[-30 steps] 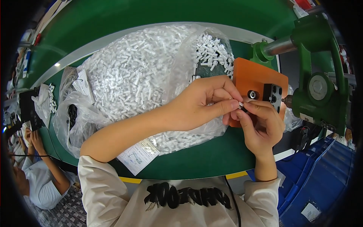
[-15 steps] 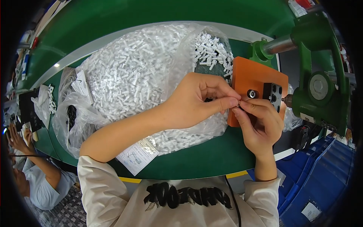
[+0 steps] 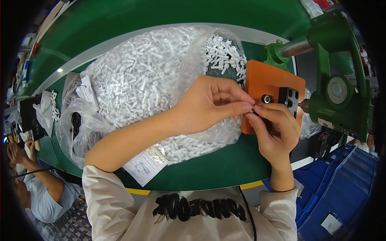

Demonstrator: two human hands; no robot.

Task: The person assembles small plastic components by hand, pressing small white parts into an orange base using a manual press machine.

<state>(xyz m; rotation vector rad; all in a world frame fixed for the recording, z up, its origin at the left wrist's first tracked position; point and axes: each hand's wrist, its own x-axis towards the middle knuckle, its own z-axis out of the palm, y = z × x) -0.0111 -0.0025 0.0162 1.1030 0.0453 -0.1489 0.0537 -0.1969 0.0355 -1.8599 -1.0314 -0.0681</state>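
Observation:
My left hand and my right hand meet fingertip to fingertip over the near left edge of an orange block. Each pinches, thumb against forefinger, on a tiny dark piece that is mostly covered by the fingertips; its kind cannot be made out. On the block stand a round metal socket and a black-and-grey fixture. Beneath my left forearm spreads a big clear plastic bag full of small white plastic parts. Loose white plastic parts lie at its opening, beyond my left hand.
A green hand press rises at the right beside the block. Blue bins stand low at the right. A printed paper label lies near the table's front edge. At the far left a co-worker's arm reaches to another workplace.
My hands stay almost where they were, still pinched together, with only a slight shift of the fingertips. The co-worker's hands at the far left have moved a little.

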